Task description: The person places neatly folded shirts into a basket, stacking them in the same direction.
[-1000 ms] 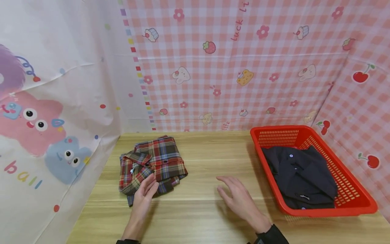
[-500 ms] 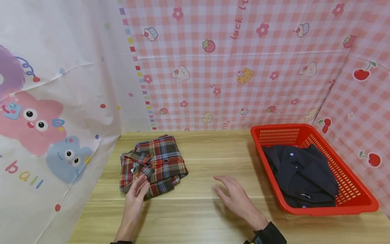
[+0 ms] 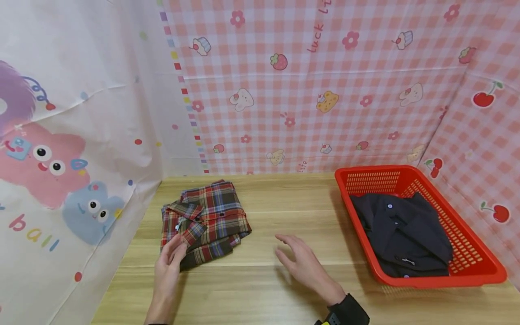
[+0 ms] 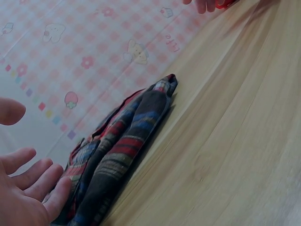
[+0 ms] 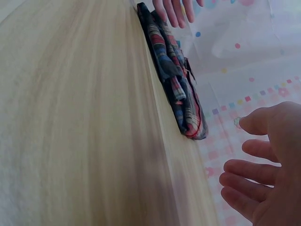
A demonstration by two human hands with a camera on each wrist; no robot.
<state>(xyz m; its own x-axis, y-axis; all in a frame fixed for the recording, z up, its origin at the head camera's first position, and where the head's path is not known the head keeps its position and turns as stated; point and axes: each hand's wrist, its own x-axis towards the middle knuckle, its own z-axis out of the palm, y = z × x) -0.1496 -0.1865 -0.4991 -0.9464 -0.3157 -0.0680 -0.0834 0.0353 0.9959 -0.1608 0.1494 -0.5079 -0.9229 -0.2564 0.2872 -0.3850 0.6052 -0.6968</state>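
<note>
A folded plaid shirt in red, black, blue and cream lies on the wooden table, left of the middle. My left hand is over its near left corner, with fingers relaxed and thumb apart; the left wrist view shows the spread fingers beside the folded edge, gripping nothing. Off to the right of the shirt, my right hand hovers above bare wood with its fingers loosely bent and nothing in them. In the right wrist view the shirt lies well beyond that hand.
A red plastic basket stands at the right, holding a folded dark shirt with light buttons. Pink checked cloth hangs at the back and right, white printed cloth at the left.
My left hand has slid left and a little nearer across the shirt's front corner. The right hand has drifted slightly left. The plaid shirt and the basket stay in place.
</note>
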